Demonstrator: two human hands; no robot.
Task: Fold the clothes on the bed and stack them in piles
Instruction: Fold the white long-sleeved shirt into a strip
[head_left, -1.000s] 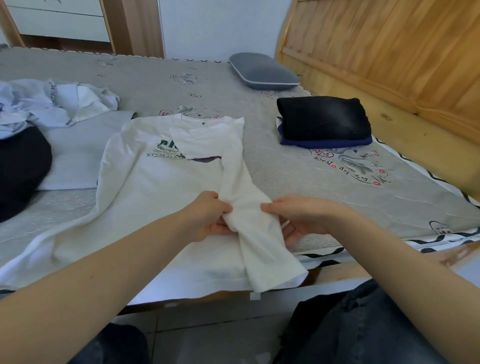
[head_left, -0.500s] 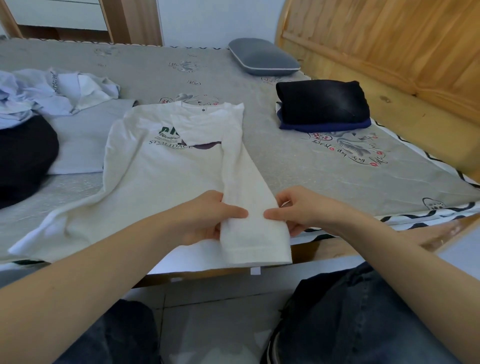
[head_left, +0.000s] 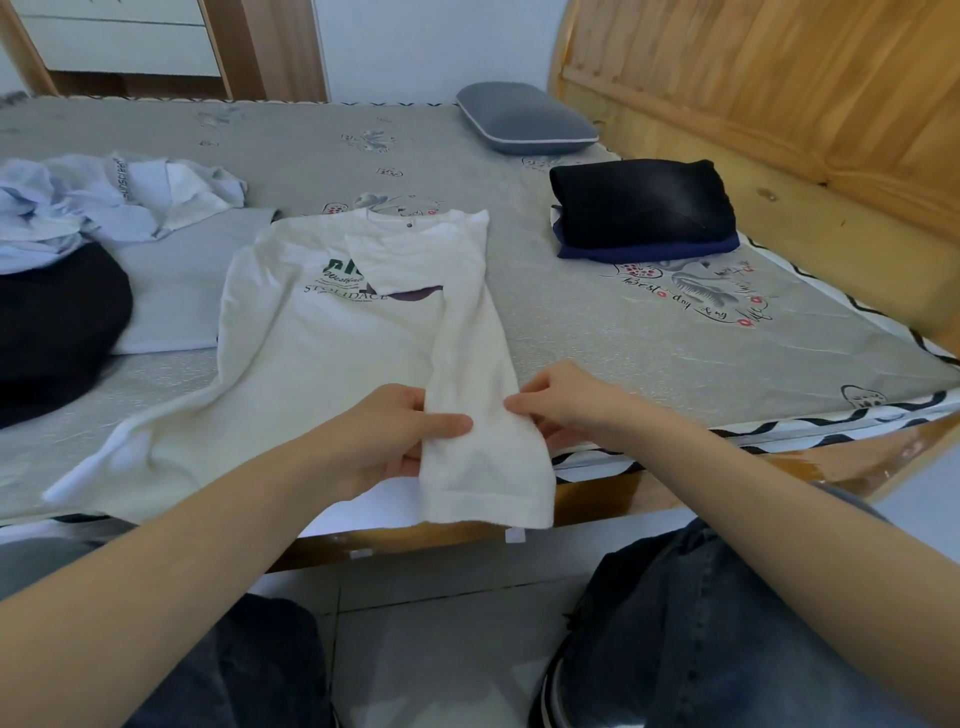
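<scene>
A white long-sleeved shirt (head_left: 322, 338) with green lettering lies spread on the bed (head_left: 649, 332). Its right side and sleeve (head_left: 478, 374) are folded inward into a long strip that hangs over the bed's front edge. My left hand (head_left: 395, 441) pinches the strip's left edge, thumb on top. My right hand (head_left: 566, 405) pinches its right edge. The shirt's other sleeve stretches out toward the lower left. A folded pile of black and navy clothes (head_left: 644, 208) sits at the right.
Crumpled light-blue and white garments (head_left: 104, 202) and a black garment (head_left: 52, 322) lie at the left, over a flat pale-grey piece (head_left: 176, 291). A grey pillow (head_left: 524, 124) rests at the back by the wooden headboard (head_left: 779, 104). My knees are below, over tiled floor.
The folded sleeve strip was twisted and bunched between my hands; now it lies flat and straight. Both hands have stayed at its edges near the bed's front.
</scene>
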